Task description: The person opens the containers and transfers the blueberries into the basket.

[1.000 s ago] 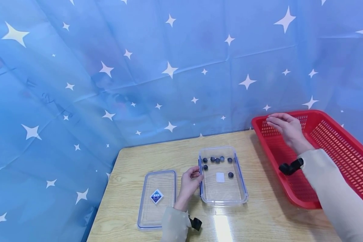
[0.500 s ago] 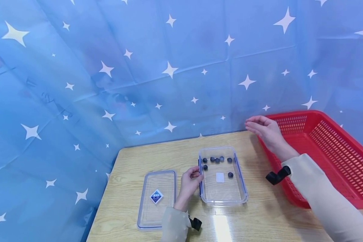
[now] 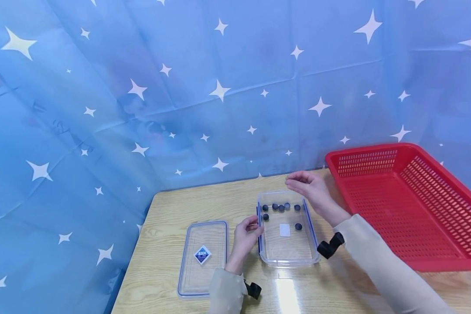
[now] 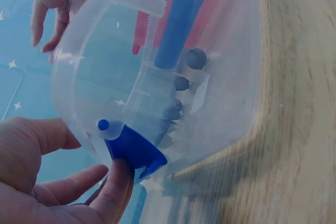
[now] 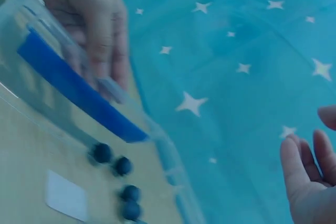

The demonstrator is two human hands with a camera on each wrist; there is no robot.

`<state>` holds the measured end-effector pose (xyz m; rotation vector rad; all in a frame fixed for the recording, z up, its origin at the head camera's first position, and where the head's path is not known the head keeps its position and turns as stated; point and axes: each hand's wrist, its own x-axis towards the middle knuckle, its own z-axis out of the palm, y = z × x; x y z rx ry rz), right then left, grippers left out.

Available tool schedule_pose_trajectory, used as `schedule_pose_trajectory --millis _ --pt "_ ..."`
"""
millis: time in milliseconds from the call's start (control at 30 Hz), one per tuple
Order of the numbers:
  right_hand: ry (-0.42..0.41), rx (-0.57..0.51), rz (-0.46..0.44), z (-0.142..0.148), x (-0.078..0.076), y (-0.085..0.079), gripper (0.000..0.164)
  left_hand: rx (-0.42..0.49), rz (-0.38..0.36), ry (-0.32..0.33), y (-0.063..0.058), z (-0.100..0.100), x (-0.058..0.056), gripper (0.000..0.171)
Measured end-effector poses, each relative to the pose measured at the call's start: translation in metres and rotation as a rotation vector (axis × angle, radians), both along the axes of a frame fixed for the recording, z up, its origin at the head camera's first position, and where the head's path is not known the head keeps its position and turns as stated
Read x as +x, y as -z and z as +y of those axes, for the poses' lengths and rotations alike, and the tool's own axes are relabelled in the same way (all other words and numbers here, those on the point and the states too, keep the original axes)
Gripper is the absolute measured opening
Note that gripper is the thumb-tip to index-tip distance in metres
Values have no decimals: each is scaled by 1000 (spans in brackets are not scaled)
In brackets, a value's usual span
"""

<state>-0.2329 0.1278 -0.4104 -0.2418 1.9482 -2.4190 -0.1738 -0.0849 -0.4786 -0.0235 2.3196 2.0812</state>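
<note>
In the head view a clear plastic food container (image 3: 288, 263) with blue clips holds several blueberries (image 3: 298, 226). Its left wall is touched by my left hand (image 3: 245, 240); the left wrist view shows a fingertip against the blue clip (image 4: 137, 148), with the other fingers loosely bent beside the wall. Above the container's far right corner hovers my right hand (image 3: 312, 189), fingers lightly bent. Nothing shows between those fingers in the right wrist view, where the right hand (image 5: 310, 182) is partly cut off. A white square (image 3: 284, 230) lies within the container's outline.
The container's clear lid (image 3: 202, 279), with a blue seal and a diamond label (image 3: 202, 254), lies flat left of my left hand. A large red plastic basket (image 3: 392, 209) stands at the right. Behind the wooden table (image 3: 161, 261) hangs a blue star-patterned cloth (image 3: 180, 87).
My right hand has moved left and down from over the red basket to above the container's far right corner. The left hand has stayed at the container's left wall.
</note>
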Motion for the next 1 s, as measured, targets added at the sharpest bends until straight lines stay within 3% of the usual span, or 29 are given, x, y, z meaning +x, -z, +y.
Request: schedule_pose_trajectory --millis 133,267,400,633,1000 --pt "-3 -19 -70 -13 -1 15 14 -6 -6 -10 16 -2 -7 38" --pt "16 22 -145 -23 -2 29 16 -12 -5 -7 20 -2 -8 38" --pt "28 92 -187 -32 -3 42 22 -8 -6 -1 13 -1 -6 39" --pt "28 105 -208 -48 -9 56 28 3 23 20 -15 1 7 37" --pt "12 244 -182 -61 -23 66 25 28 28 19 -15 1 6 37"
